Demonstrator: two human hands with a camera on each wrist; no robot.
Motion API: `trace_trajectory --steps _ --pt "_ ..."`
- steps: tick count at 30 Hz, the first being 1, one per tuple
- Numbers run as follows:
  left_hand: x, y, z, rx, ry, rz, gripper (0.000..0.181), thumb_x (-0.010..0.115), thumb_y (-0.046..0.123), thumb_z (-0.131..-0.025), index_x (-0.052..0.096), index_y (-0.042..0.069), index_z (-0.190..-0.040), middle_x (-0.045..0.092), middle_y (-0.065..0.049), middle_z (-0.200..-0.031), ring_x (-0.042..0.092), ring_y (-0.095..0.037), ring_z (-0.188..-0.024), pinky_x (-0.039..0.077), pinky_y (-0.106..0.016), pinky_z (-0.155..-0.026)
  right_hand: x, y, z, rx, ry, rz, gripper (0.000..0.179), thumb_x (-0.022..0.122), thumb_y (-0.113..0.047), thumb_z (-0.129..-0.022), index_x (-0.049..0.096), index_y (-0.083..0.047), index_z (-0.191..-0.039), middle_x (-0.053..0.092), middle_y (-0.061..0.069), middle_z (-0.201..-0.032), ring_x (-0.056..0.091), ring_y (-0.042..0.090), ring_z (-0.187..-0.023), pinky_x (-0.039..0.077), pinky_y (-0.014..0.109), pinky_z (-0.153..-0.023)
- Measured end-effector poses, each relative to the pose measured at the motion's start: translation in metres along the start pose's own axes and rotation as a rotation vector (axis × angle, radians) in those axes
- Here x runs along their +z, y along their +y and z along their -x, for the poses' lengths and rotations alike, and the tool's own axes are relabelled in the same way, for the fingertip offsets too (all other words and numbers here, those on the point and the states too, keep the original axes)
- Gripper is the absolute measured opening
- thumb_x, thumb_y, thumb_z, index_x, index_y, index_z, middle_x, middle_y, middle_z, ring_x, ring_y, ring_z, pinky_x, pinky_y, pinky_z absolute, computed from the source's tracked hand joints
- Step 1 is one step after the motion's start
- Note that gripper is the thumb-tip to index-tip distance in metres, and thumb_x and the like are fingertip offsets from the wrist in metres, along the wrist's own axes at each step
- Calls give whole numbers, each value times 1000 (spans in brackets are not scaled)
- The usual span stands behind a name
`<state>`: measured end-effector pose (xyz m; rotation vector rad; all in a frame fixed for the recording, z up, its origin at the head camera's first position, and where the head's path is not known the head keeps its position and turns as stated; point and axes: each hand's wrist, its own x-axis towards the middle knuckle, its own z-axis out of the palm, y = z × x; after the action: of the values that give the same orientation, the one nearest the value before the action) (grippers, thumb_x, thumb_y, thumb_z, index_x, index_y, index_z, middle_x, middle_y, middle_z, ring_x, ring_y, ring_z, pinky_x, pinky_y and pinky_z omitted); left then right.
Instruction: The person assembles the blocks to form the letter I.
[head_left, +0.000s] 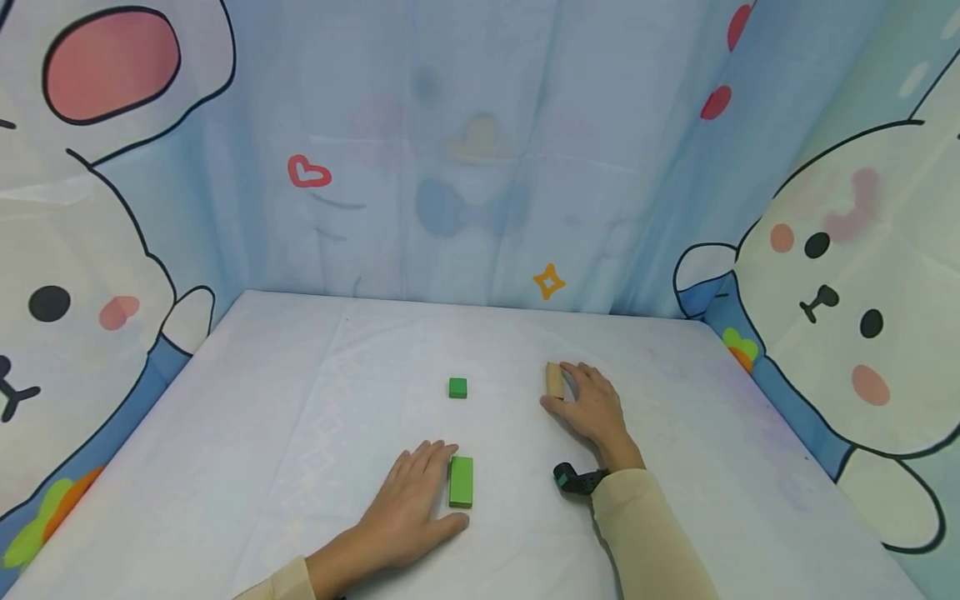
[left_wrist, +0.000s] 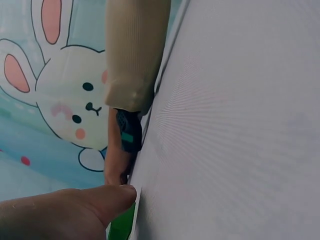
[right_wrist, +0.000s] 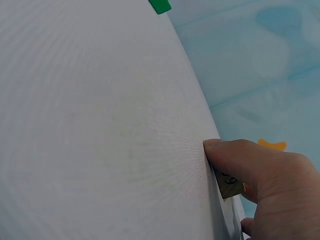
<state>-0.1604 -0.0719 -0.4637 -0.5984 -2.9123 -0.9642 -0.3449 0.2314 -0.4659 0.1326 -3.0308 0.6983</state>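
A plain wooden block (head_left: 554, 380) lies on the table toward the right. My right hand (head_left: 592, 410) holds it, with the thumb at its near end and the fingertips by its far end. In the right wrist view the thumb partly covers this wooden block (right_wrist: 231, 186), which has dark marks on one face. The left hand (head_left: 408, 504) rests beside a light green block (head_left: 461, 482), its fingers straight along the left and its thumb apart from the near end. Part of this green block (left_wrist: 121, 225) shows beneath the thumb in the left wrist view.
A small green cube (head_left: 457, 387) sits farther back, between the two hands. White cloth covers the table (head_left: 360, 367). Behind it hangs a blue curtain (head_left: 465, 242) with printed cartoon animals. A black wrist device (head_left: 579, 479) is worn on the right arm.
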Motion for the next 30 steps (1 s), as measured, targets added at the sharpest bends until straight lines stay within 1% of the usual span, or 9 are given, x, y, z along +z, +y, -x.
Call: trace_trajectory --steps 4,7,12,19,25,30 --pt "-3 -2 8 33 -11 -12 70 70 40 -95 43 12 -154 45 -15 -159 35 -38 -152 24 -62 -124 2 0 0 -1 -3 -2 82 66 -47 -93 35 -10 -160 23 27 -167 19 50 -154 15 67 -125" --pt "-5 -1 10 50 -18 -37 63 69 39 -96 48 15 -151 47 -14 -157 37 -39 -151 26 -62 -123 2 0 0 -10 1 -4 82 66 -47 -93 36 -9 -160 23 28 -167 20 50 -154 16 67 -124" --pt "-6 -1 9 60 -24 -85 56 66 38 -99 51 17 -149 50 -13 -156 40 -39 -150 30 -63 -121 1 1 0 -20 1 -11 81 66 -47 -94 36 -10 -160 24 28 -167 21 50 -154 17 67 -124" --pt "-7 0 6 74 -2 -133 47 65 31 -102 55 18 -146 54 -12 -152 45 -37 -147 35 -62 -119 0 -2 0 -14 12 -19 81 67 -47 -93 38 -9 -159 26 28 -166 23 51 -152 19 68 -122" --pt "-8 0 6 76 3 -129 43 64 30 -103 57 18 -144 55 -11 -151 46 -37 -146 36 -61 -118 0 -2 1 0 4 -18 81 66 -47 -94 37 -10 -159 24 28 -167 21 51 -153 19 69 -123" --pt "-8 0 6 75 4 -113 44 63 32 -102 57 18 -144 54 -12 -152 45 -37 -146 36 -62 -118 0 -1 1 -11 8 -16 82 67 -47 -93 38 -8 -158 25 29 -166 22 52 -152 19 69 -122"
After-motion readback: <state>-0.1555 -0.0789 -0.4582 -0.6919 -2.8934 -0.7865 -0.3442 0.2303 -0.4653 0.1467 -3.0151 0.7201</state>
